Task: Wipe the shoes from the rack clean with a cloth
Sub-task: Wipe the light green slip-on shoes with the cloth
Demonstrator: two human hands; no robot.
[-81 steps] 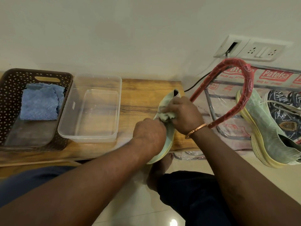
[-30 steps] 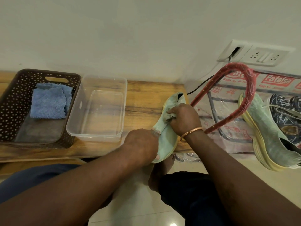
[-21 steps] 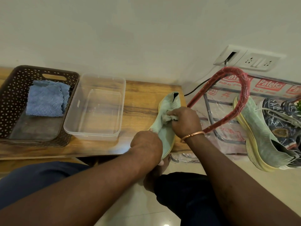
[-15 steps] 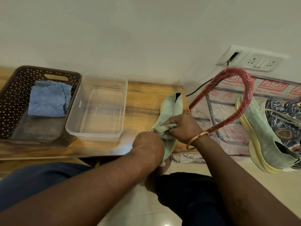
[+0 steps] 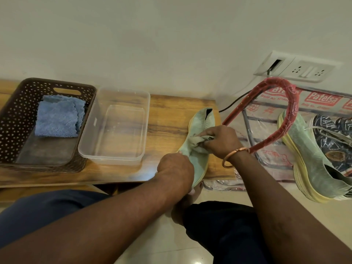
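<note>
Both hands work one pale green shoe (image 5: 200, 130) on the table (image 5: 167, 119). Left hand (image 5: 176, 171) grips its toe end, steadying it. Right hand (image 5: 222, 141) pinches a bunched cloth (image 5: 195, 140) against the upper to rub.

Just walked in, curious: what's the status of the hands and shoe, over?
Left hand grips shoe at near end. Right hand presses cloth on shoe's upper. Nothing blocking.

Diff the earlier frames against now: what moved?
Right hand rubbed the wiping cloth up the green shoe toward its opening, back down near the left hand, now mid-shoe. Nothing grabbed or released. Left hand still grips the toe end; basket, blue cloth, clear tub unmoved.
</note>
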